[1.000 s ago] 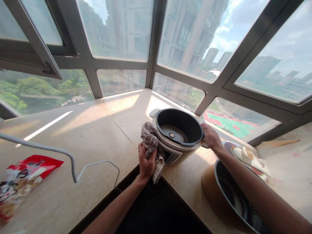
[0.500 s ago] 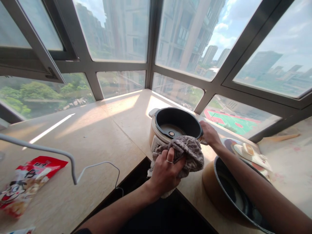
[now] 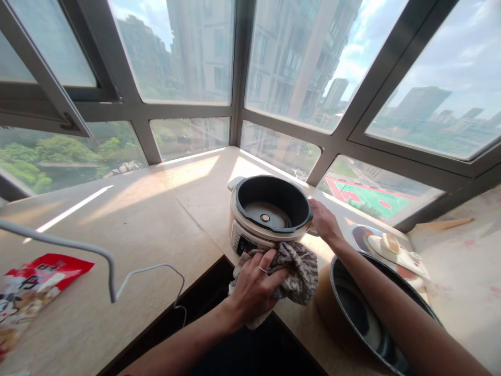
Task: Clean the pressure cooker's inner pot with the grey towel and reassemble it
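Observation:
A cooker base (image 3: 250, 230) with a dark, open interior and a small round metal disc at its bottom stands at the counter corner. My left hand (image 3: 256, 284) is closed on a crumpled grey-brown cloth (image 3: 299, 271), which is bunched against the lower front of the cooker, below its control panel. My right hand (image 3: 324, 222) grips the handle at the cooker's right side; its fingertips are partly hidden by the rim.
A large dark-lined pot (image 3: 358, 308) sits at the right under my right forearm, with a cream lid (image 3: 389, 248) behind it. On the left lie a red snack bag (image 3: 47, 282) and a grey cable (image 3: 111, 271). Windows (image 3: 195, 52) border the counter (image 3: 156, 219).
The cloth and my left hand have moved down from the cooker's rim to its front, uncovering more of the rim and panel. The whole view has shifted slightly.

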`<state>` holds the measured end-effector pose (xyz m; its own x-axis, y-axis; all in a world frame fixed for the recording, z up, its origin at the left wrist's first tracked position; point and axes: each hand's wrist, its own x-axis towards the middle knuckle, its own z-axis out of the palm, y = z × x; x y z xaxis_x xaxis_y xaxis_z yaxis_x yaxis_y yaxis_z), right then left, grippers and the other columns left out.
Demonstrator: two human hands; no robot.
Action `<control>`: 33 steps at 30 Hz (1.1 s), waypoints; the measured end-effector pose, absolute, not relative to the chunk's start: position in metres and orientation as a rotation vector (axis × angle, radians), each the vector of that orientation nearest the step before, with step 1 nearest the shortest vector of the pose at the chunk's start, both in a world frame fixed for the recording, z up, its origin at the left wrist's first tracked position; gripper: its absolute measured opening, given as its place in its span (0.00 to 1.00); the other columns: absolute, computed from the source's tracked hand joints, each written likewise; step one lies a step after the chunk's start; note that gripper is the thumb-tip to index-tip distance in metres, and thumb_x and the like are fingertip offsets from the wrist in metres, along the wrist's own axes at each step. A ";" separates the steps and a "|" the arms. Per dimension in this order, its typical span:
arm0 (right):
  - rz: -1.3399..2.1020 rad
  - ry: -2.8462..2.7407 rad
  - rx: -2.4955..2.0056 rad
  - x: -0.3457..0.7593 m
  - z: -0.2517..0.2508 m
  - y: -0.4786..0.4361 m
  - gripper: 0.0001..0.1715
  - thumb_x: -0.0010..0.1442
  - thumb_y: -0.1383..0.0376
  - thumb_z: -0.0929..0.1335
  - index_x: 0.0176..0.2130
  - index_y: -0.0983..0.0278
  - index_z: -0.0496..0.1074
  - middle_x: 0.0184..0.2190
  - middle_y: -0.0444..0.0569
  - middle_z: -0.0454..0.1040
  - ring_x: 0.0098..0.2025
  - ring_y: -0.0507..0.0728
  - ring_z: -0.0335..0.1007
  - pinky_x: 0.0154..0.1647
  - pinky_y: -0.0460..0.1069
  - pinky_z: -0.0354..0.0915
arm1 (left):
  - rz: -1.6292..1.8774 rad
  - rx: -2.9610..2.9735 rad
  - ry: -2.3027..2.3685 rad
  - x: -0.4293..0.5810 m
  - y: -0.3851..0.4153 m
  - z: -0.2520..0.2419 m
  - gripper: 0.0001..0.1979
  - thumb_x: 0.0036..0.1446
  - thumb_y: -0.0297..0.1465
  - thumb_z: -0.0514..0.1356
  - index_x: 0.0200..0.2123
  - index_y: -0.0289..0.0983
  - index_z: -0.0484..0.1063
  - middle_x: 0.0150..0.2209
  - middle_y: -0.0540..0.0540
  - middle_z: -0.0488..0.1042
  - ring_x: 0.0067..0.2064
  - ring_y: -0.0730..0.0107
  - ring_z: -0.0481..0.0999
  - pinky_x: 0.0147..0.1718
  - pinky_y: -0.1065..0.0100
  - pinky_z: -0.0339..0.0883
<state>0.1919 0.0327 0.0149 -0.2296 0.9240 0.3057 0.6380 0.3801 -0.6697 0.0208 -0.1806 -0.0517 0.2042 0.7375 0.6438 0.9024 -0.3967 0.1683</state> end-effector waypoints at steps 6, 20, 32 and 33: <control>0.566 -1.912 -1.313 0.191 0.015 0.031 0.40 0.68 0.38 0.52 0.48 0.60 0.77 0.52 0.54 0.78 0.55 0.66 0.71 0.58 0.58 0.64 | -1.124 -2.040 -1.549 -0.025 -0.197 -0.085 0.24 0.54 0.28 0.62 0.56 0.43 0.76 0.60 0.35 0.63 0.57 0.47 0.70 0.50 0.51 0.72; 0.574 -1.868 -1.312 0.192 0.014 0.029 0.37 0.67 0.39 0.54 0.47 0.59 0.77 0.49 0.53 0.79 0.52 0.66 0.72 0.57 0.58 0.64 | -2.474 -0.921 -2.388 -0.076 -0.142 -0.111 0.16 0.45 0.39 0.65 0.36 0.36 0.79 0.36 0.44 0.79 0.44 0.54 0.76 0.49 0.56 0.70; 0.591 -1.867 -1.330 0.197 0.011 0.034 0.31 0.67 0.45 0.57 0.50 0.58 0.77 0.54 0.52 0.78 0.59 0.67 0.70 0.65 0.64 0.59 | -2.607 -0.939 -2.455 -0.114 -0.083 -0.105 0.12 0.46 0.36 0.60 0.31 0.34 0.77 0.29 0.46 0.77 0.34 0.65 0.70 0.36 0.67 0.66; 0.591 -1.864 -1.334 0.198 0.012 0.034 0.30 0.67 0.45 0.57 0.50 0.58 0.77 0.54 0.52 0.78 0.59 0.67 0.70 0.65 0.65 0.59 | -2.581 -0.953 -2.477 -0.119 -0.075 -0.106 0.11 0.46 0.36 0.60 0.30 0.34 0.77 0.29 0.47 0.77 0.35 0.65 0.70 0.37 0.67 0.65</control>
<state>0.1975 0.0340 0.0120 -0.1704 0.9356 0.3092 0.5864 0.3484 -0.7313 -0.1189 -0.0749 -0.1059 -0.7249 0.6885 -0.0240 -0.0523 -0.0203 0.9984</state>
